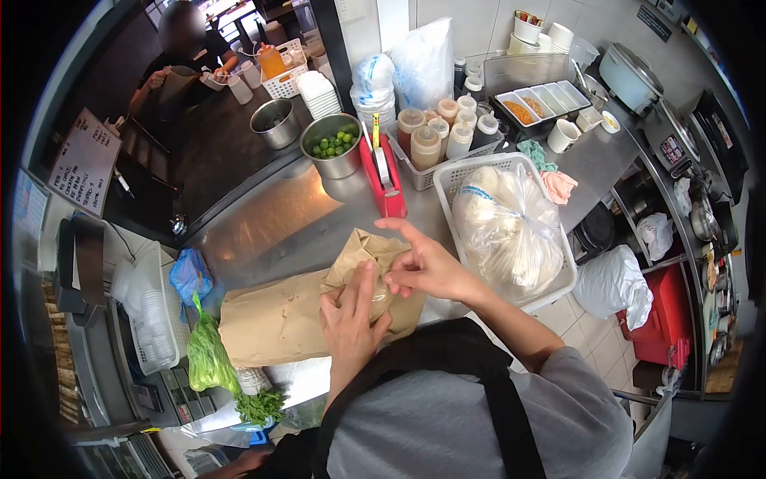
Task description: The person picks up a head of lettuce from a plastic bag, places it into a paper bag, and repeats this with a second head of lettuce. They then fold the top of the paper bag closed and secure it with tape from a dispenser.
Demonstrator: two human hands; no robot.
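A brown paper bag [275, 315] lies on the steel counter in front of me, its end [363, 251] folded over. My left hand [351, 315] rests on the folded part with its fingers stretched out. Beside it, over the same fold, is my right hand [427, 267]. Its index finger points outward while the thumb and other fingers are pinched together at the paper; what they hold, if anything, is too small to make out. A shiny clear patch shows on the bag between the hands. Just beyond stands a red tape dispenser [381, 180].
A steel pot of limes [331, 148] and a basket of sauce bottles [439, 148] stand behind the dispenser. To the right is a white basket [570, 271] with a tied plastic bag [503, 215]. Bagged greens [209, 351] lie left. Across the counter is another person [187, 48].
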